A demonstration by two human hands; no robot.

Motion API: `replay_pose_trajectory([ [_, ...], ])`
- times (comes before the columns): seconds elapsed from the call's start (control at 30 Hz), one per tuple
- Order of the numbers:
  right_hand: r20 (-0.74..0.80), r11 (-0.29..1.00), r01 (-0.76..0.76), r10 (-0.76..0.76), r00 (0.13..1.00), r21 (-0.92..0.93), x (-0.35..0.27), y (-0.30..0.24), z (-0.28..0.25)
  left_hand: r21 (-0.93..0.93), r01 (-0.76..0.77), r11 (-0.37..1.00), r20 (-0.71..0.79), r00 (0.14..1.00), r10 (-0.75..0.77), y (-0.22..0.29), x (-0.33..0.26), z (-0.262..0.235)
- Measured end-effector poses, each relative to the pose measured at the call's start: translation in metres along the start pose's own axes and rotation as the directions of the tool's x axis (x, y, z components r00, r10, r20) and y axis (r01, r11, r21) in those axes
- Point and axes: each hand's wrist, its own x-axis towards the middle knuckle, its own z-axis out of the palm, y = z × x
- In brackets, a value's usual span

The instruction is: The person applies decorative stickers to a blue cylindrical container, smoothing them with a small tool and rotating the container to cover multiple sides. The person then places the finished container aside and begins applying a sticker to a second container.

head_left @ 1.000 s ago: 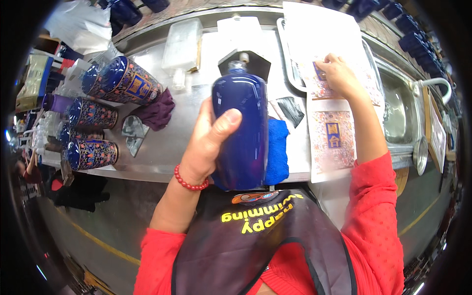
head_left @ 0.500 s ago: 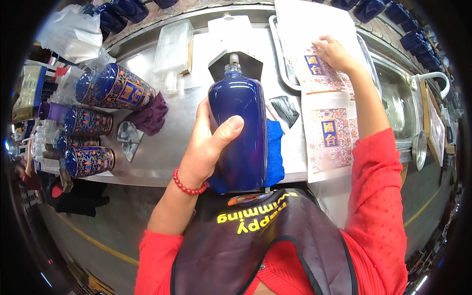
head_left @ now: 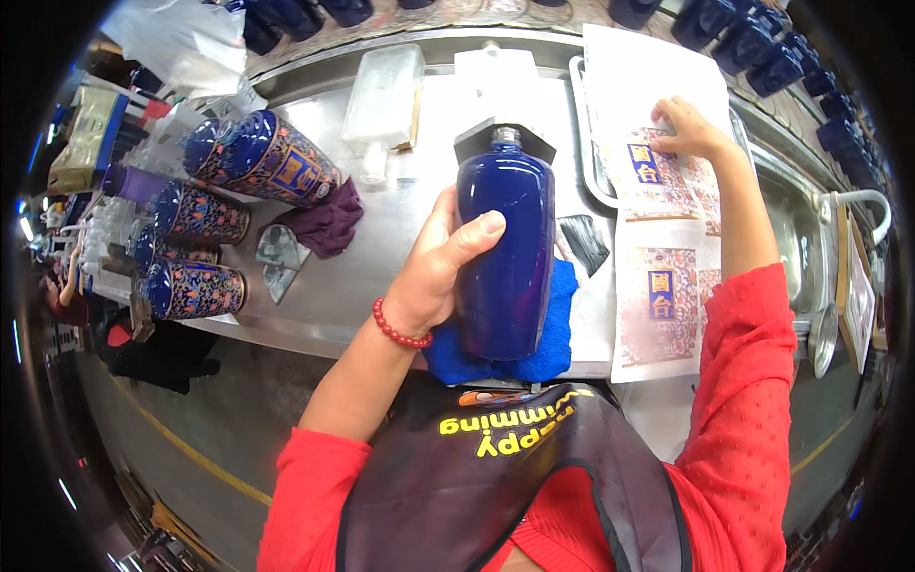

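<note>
Still held: a blue bottle steadied while the other hand works a decal sheet

Compared with a second ago, the plain blue bottle (head_left: 506, 253) keeps almost the same pose, its neck pointing away from the person, while the right hand (head_left: 688, 131) has stayed at the far sheets, shifting only slightly.

The left hand (head_left: 441, 270) is closed around the bottle's left side, thumb laid across the front and the fingers hidden behind it. A red bead bracelet (head_left: 399, 330) circles that wrist. The right hand rests with bent fingers on a decal sheet (head_left: 648, 172); whether it pinches anything cannot be told.

The bottle is glossy, deep cobalt and undecorated, with rounded shoulders and a short neck topped by a pale cap. Its neck sits against a grey notched holder (head_left: 505, 143), and its base lies over a blue cloth (head_left: 548, 334) just below the gripping hand.

Left of that hand, on the metal table (head_left: 381, 248), lie a crumpled purple rag (head_left: 329, 224) and several decorated blue bottles (head_left: 262, 162) on their sides. Right of the bottle, a second decal sheet (head_left: 662, 296) lies near the right forearm.
</note>
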Motion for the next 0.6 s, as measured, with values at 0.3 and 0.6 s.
replay_pose_trajectory([
  [0.3,0.057,0.999,-0.039,0.041,0.998,-0.034,0.016,0.009,0.002,-0.471,0.142,0.870,0.204,0.978,-0.050,0.014,-0.002,-0.002],
  [0.6,0.016,0.986,-0.083,0.082,0.997,0.142,0.010,0.006,0.003,-0.495,0.158,0.854,0.168,0.982,-0.085,0.019,-0.001,0.001],
])
